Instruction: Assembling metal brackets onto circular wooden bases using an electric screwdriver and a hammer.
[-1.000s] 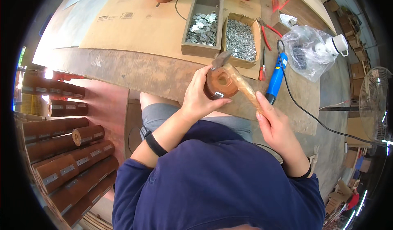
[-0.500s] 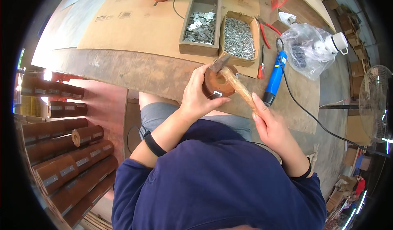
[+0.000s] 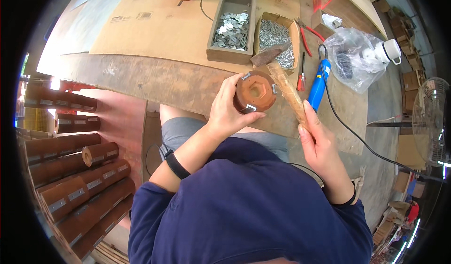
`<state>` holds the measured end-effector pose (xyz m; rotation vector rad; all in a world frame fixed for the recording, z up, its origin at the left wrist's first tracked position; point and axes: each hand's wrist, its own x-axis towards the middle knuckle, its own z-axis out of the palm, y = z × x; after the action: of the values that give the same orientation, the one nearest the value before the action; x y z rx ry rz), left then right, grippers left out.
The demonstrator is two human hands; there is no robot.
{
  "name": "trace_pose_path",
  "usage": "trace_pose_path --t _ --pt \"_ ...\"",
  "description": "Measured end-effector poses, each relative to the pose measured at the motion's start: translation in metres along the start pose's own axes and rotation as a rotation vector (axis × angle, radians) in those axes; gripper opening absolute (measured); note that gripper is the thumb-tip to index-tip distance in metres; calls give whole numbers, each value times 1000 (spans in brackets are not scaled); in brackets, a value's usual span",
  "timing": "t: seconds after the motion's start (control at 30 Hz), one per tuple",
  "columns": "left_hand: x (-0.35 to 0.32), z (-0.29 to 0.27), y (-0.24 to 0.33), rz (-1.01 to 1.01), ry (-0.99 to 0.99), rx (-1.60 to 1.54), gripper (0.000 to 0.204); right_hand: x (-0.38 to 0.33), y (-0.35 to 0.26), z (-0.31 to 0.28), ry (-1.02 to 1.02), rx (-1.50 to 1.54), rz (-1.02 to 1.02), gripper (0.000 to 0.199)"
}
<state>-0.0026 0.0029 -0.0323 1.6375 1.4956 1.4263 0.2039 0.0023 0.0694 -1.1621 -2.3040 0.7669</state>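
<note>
My left hand is wrapped round the left side of a reddish-brown cylinder, held upright at the table's near edge. Its round top has a hole in the middle, and small metal plates sit at its rim. My right hand grips a hammer by its worn wooden handle. The dark hammer head is raised beyond the cylinder, apart from it, and overlaps the view of a cardboard box of nails. Left of that box, a long wooden box holds many flat metal plates.
Right of the hammer lie a screwdriver, a blue electric screwdriver with a black cord, and red-handled pliers. A clear plastic bag lies beside a white-capped bottle. Brown cylinders are stacked at left; a fan stands right.
My right hand has lifted the hammer off the cylinder's top, moving its head away and to the right. My left hand keeps its hold on the cylinder.
</note>
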Motion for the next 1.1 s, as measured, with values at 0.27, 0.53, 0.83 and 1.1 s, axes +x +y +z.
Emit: trace_pose_path --t 0.27,0.53,0.83,1.1 --pt "-1 2 0 -6 14 -13 88 -1 5 4 -62 -23 -55 48" --pt "0 1 1 -13 3 -14 87 -3 6 7 -82 -19 -45 48" --pt "0 3 -4 15 22 13 88 -5 9 11 -62 -7 -53 49" --pt "10 -12 13 94 -54 166 89 6 41 -27 235 490 323 50"
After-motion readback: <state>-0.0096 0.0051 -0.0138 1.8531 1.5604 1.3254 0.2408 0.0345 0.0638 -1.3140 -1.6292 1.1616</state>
